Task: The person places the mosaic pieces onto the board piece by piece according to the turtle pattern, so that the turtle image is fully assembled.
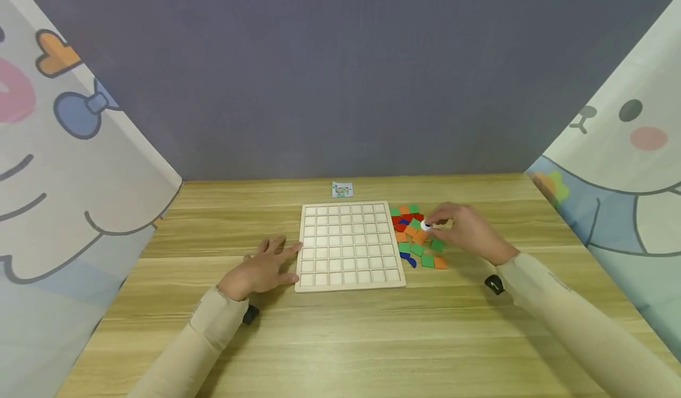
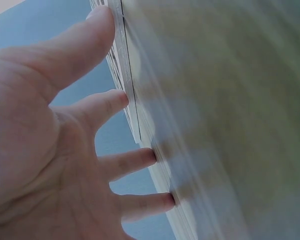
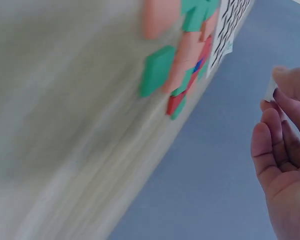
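A pale wooden board (image 1: 351, 287) with a grid of square recesses lies flat on the table. My left hand (image 1: 263, 271) rests at its left side, fingers spread, with the thumb and index fingertip against the edge. To the right of the board, my right hand (image 1: 461, 231) pinches a small white piece (image 1: 425, 225) between thumb and fingers, above a scatter of coloured pieces. In the right wrist view, that hand (image 3: 285, 130) is raised off the table. Among the loose pieces are green squares (image 1: 428, 261), orange squares (image 1: 440, 262), red pieces (image 1: 395, 220) and a blue curved piece (image 1: 412, 262).
A small printed card (image 1: 342, 190) lies behind the board, near the table's back edge. A dark grey panel (image 1: 351, 90) stands behind the wooden table (image 1: 340, 339). Cartoon-printed cloths hang on the left and right.
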### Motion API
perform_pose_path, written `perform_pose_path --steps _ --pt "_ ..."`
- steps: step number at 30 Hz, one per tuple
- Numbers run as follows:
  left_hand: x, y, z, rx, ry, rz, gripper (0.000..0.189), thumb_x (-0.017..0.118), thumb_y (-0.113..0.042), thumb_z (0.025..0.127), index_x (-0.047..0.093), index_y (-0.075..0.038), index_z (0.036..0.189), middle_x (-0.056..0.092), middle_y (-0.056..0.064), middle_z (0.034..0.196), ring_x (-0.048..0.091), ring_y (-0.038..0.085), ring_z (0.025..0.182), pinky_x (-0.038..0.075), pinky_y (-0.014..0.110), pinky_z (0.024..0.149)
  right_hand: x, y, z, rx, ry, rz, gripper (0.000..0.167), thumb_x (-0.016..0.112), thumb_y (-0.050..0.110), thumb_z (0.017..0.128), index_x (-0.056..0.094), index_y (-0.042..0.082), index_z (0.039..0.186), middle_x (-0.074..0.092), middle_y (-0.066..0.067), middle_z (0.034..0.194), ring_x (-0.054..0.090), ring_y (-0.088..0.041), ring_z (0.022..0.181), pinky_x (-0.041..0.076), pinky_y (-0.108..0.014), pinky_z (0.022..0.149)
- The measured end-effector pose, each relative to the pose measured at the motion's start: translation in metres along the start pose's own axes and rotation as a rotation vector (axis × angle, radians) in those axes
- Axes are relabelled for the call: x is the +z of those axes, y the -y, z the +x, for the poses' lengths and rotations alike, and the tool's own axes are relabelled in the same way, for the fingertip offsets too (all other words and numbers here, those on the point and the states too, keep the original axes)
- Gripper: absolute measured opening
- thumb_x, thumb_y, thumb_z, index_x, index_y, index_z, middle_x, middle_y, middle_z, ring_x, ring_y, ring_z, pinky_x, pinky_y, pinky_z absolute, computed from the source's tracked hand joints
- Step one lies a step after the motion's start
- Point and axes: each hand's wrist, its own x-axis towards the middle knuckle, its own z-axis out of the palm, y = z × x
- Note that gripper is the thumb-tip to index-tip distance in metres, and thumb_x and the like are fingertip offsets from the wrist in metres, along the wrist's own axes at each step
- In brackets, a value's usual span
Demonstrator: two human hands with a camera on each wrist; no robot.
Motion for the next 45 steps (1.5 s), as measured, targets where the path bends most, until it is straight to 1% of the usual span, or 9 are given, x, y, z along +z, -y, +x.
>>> perform_pose_path --steps 6,11,18,22,27,33,37,40,45 --pt "0.000 0.000 0.000 -0.008 0.003 -0.006 0.074 0.059 -0.046 0.090 0.024 -0.022 0.151 0.009 0.021 0.154 0.005 0.057 0.133 0.015 0.082 0.084 0.006 0.014 0.022 -0.080 -0.005 0.012 0.017 0.078 0.014 0.079 0.073 0.012 0.095 0.065 0.004 0.094 0.057 -0.015 0.078 0.049 -0.035 0.067" --pt "0.000 -0.002 0.000 -0.009 0.008 -0.006 0.075 0.059 -0.044 0.089 0.025 -0.022 0.151 0.008 0.022 0.154 0.005 0.057 0.132 0.014 0.082 0.084 0.013 0.025 0.039 -0.073 0.031 0.018 0.021 0.077 0.014 0.079 0.071 0.012 0.099 0.063 0.005 0.090 0.057 -0.020 0.078 0.048 -0.032 0.065" --pt "-0.002 -0.004 0.001 -0.027 -0.001 0.020 0.074 0.059 -0.044 0.090 0.024 -0.023 0.152 0.009 0.021 0.154 0.007 0.056 0.133 0.017 0.081 0.085 0.025 0.037 0.067 -0.113 0.094 0.032 0.029 0.074 0.013 0.082 0.068 0.008 0.110 0.062 0.003 0.101 0.058 -0.024 0.088 0.048 -0.034 0.074" --pt "-0.004 -0.006 0.002 -0.027 -0.008 0.023 0.073 0.059 -0.044 0.090 0.025 -0.024 0.151 0.009 0.020 0.155 0.007 0.054 0.134 0.018 0.080 0.086 0.033 0.044 0.082 -0.150 0.140 0.066 0.029 0.072 0.013 0.084 0.068 0.007 0.112 0.063 0.001 0.103 0.057 -0.021 0.089 0.050 -0.038 0.077" --pt "-0.003 -0.006 0.001 -0.027 -0.001 0.018 0.073 0.060 -0.044 0.090 0.025 -0.024 0.151 0.010 0.019 0.155 0.007 0.054 0.134 0.017 0.080 0.086 0.050 0.054 0.100 -0.152 0.175 0.114 0.025 0.073 0.008 0.082 0.068 0.009 0.107 0.063 0.002 0.101 0.055 -0.015 0.087 0.048 -0.035 0.077" --pt "-0.002 -0.005 0.000 -0.039 0.009 0.020 0.073 0.060 -0.044 0.090 0.024 -0.025 0.151 0.009 0.019 0.155 0.006 0.054 0.134 0.017 0.080 0.087 0.076 0.065 0.121 -0.154 0.225 0.198 0.019 0.071 0.005 0.083 0.068 0.010 0.101 0.061 0.001 0.099 0.054 -0.017 0.088 0.046 -0.034 0.077" --pt "-0.003 -0.005 0.000 -0.039 0.008 0.020 0.073 0.060 -0.044 0.090 0.025 -0.025 0.151 0.009 0.019 0.155 0.005 0.054 0.135 0.018 0.080 0.086 0.090 0.075 0.135 -0.155 0.269 0.232 0.017 0.070 0.005 0.084 0.068 0.008 0.100 0.061 -0.002 0.097 0.052 -0.018 0.086 0.045 -0.034 0.076" --pt "-0.002 -0.004 0.001 -0.039 0.006 0.026 0.073 0.060 -0.045 0.090 0.025 -0.025 0.151 0.009 0.019 0.155 0.005 0.054 0.135 0.019 0.080 0.086 0.099 0.084 0.145 -0.167 0.303 0.231 0.015 0.069 0.003 0.084 0.067 0.006 0.099 0.062 -0.005 0.095 0.051 -0.018 0.083 0.044 -0.034 0.074" --pt "0.000 -0.003 0.003 -0.041 0.008 0.041 0.073 0.059 -0.047 0.090 0.025 -0.026 0.151 0.010 0.018 0.155 0.006 0.053 0.135 0.020 0.079 0.086 0.118 0.095 0.159 -0.203 0.350 0.185 0.013 0.064 0.000 0.085 0.068 0.007 0.096 0.064 -0.002 0.091 0.053 -0.014 0.076 0.045 -0.030 0.070"
